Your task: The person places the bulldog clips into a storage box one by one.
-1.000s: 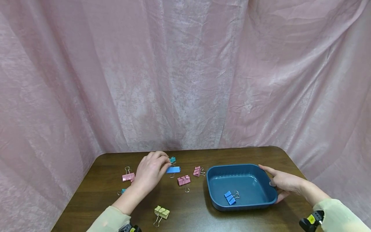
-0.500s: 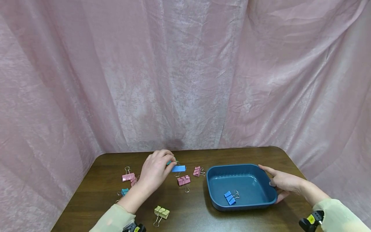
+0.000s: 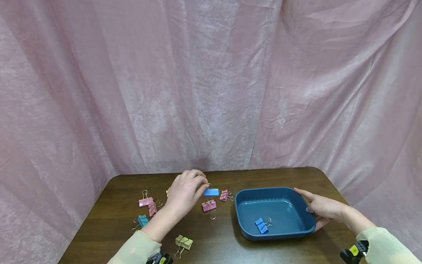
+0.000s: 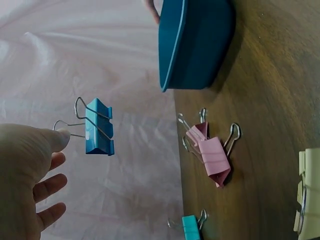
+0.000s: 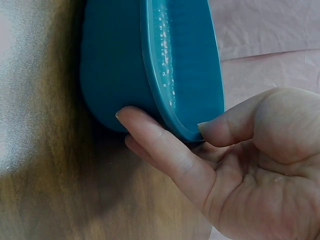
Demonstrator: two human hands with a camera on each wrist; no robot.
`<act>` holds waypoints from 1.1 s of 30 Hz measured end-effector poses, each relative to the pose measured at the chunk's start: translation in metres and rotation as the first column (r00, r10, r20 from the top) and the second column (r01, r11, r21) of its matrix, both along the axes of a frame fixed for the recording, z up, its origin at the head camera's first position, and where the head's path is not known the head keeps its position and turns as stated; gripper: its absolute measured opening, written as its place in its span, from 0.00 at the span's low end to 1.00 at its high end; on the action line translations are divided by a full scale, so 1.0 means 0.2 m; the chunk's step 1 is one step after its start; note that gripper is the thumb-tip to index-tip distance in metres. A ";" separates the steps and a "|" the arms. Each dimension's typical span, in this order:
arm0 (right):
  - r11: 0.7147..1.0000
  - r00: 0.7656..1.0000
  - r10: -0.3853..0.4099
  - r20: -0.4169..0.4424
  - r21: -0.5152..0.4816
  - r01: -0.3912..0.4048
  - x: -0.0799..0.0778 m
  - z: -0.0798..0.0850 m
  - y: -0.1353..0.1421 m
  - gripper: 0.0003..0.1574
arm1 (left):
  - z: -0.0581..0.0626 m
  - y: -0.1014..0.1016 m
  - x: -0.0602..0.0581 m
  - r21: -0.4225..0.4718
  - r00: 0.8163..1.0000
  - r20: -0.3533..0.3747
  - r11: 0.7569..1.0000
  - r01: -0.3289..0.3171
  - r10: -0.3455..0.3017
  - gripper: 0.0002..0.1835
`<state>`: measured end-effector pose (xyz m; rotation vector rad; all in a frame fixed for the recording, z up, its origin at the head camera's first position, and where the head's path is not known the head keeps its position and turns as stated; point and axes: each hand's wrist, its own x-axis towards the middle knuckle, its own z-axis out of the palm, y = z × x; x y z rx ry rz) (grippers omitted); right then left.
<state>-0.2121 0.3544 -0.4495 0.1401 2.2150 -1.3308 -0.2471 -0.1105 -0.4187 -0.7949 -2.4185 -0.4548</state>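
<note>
My left hand (image 3: 187, 189) pinches a blue binder clip (image 4: 98, 130) by one wire handle, holding it above the table's far part. In the head view the clip's blue back shows just right of the fingertips. At the right, my right hand (image 3: 324, 208) grips the right end of a dark blue rectangular bin (image 5: 117, 60), its fingers against the outer wall and thumb at the rim. Inside the bin lies another blue binder clip (image 3: 262, 225). Two pink binder clips, one nearer (image 3: 209, 206) and one farther (image 3: 224, 195), lie between the left hand and the bin.
On the wooden table (image 3: 224, 242), a yellow binder clip (image 3: 184, 242) lies near the front. Left of the left arm are a teal clip (image 3: 143, 220) and two pink clips, one flat (image 3: 145, 202) and one beside it (image 3: 152, 209). A pink curtain (image 3: 211, 91) hangs behind.
My left hand has moved right with the blue binder clip, toward the bin. More of the clips at the left now show. The right hand and bin stay where they were.
</note>
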 end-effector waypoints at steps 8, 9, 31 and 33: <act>1.000 1.000 -0.001 -0.003 -0.005 0.000 0.00 -0.01 0.00 0.50 | 0.00 0.06 0.00 -0.009 1.000 -0.016 1.000 0.017 -0.017 0.03; 1.000 1.000 -0.003 -0.002 -0.005 0.003 0.00 -0.01 0.00 0.50 | 0.00 0.06 0.00 -0.008 1.000 -0.016 1.000 0.020 -0.021 0.03; 1.000 1.000 -0.014 0.005 0.007 0.014 0.00 0.01 0.00 0.51 | 0.00 0.18 0.00 -0.015 0.998 -0.010 0.998 0.065 -0.065 0.03; 1.000 1.000 -0.013 0.003 0.008 0.013 0.00 0.01 0.00 0.51 | 0.00 0.19 0.01 -0.013 0.998 -0.006 0.998 0.066 -0.066 0.03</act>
